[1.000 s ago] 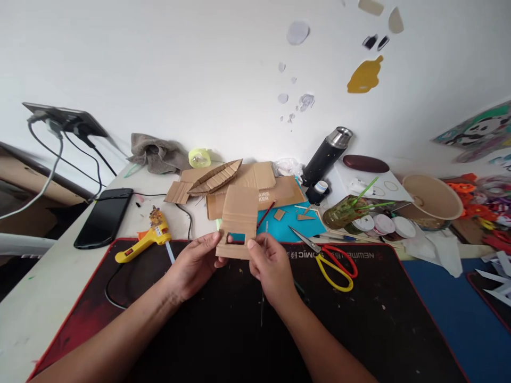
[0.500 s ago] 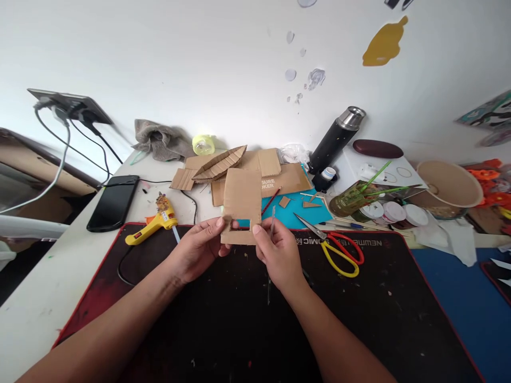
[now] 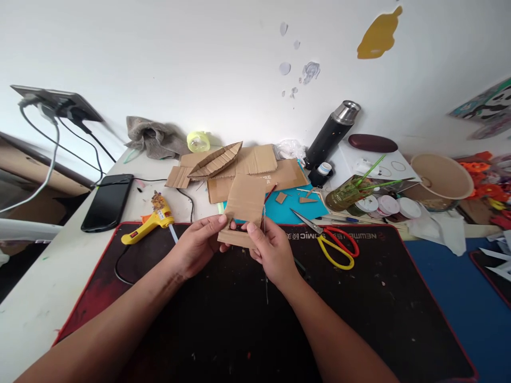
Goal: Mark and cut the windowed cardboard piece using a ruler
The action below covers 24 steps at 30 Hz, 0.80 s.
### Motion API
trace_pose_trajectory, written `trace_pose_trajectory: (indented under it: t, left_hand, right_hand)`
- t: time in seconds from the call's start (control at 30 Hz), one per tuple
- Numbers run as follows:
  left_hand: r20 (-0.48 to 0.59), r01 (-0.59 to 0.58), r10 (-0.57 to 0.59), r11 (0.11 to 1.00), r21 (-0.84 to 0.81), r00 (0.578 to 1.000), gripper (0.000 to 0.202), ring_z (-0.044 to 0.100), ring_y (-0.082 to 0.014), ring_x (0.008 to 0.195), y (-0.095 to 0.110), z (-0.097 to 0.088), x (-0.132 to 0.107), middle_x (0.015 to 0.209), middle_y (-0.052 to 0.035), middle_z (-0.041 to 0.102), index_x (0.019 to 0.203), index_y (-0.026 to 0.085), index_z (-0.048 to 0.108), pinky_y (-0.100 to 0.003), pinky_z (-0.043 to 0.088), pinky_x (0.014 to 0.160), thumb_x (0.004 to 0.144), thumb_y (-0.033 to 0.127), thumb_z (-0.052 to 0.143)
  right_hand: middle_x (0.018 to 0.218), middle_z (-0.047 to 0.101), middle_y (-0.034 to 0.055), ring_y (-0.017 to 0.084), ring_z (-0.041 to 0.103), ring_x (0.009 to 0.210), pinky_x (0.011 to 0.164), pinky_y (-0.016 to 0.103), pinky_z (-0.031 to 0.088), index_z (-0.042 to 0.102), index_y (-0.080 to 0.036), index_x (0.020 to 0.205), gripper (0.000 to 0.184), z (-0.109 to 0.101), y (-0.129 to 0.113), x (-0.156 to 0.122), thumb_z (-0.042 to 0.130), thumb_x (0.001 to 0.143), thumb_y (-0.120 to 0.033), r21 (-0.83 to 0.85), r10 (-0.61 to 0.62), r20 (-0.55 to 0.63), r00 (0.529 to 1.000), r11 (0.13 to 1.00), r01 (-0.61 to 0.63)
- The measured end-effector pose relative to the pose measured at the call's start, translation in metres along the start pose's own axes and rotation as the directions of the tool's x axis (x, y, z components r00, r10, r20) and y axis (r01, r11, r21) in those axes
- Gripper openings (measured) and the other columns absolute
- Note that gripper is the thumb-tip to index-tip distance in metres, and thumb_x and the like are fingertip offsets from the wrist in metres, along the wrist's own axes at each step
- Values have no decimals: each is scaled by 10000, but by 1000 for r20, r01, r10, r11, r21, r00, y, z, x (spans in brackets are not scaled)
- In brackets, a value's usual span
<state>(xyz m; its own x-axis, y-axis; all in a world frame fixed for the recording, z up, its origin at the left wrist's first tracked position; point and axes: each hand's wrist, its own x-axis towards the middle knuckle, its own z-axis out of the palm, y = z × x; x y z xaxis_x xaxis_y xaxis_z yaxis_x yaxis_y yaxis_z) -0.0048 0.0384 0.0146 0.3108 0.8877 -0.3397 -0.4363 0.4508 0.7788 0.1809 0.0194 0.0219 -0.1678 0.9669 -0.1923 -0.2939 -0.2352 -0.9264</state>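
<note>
Brown flat cardboard (image 3: 245,198) with a cut-out opening was held above the black red-edged mat (image 3: 223,330), its long axis running roughly twelve to six o'clock. At its eight o'clock, the left hand (image 3: 203,239) pinched one side, thumb on top; at its five o'clock, the right hand (image 3: 274,252) pinched the other, a thin grey tool (image 3: 266,288) also in its grasp. Both touched the cardboard, so neither was nearer.

Black phone (image 3: 107,206), grey cloth (image 3: 159,141) by white wall (image 3: 159,53), black thermos (image 3: 328,139) near maroon case (image 3: 373,143)
</note>
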Motion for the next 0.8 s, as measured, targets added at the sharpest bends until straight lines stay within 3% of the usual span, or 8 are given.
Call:
trace_pose_trajectory:
  t: [0.13,0.37,0.57,0.8]
  left_hand:
    - [-38,-32,35,998,60,999,386,572,-124,671,-1,6,-4,825,-58,735,874,144,834,-218,456,539,808,498,975]
    - [-115,-92,108,986,139,987,385,604,-144,748,-7,16,-8,910,-49,753,955,162,837,-210,450,553,722,400,1029]
    - [-159,-118,141,982,147,977,384,581,-128,694,-10,18,-9,841,-23,732,943,173,821,-212,423,557,741,441,1009]
    - [-171,-117,141,983,145,975,419,602,-130,692,-9,17,-11,861,-32,754,959,169,815,-215,425,557,727,454,1016]
  right_hand:
    - [753,544,-40,87,395,534,452,249,298,664,-219,893,397,-4,4,0,774,934,-598,-54,-21,-45,999,998,18]
    - [785,625,-10,112,428,558,463,262,326,709,-237,898,361,-6,10,-1,802,917,-585,-117,-37,-87,996,993,27]
    - [701,574,-19,153,510,594,463,251,335,709,-258,922,336,1,9,-5,803,913,-580,-114,-41,-43,998,993,35]
    - [704,516,-30,143,453,580,465,249,312,715,-263,956,310,1,9,-5,765,943,-568,-117,-52,-21,998,992,49]
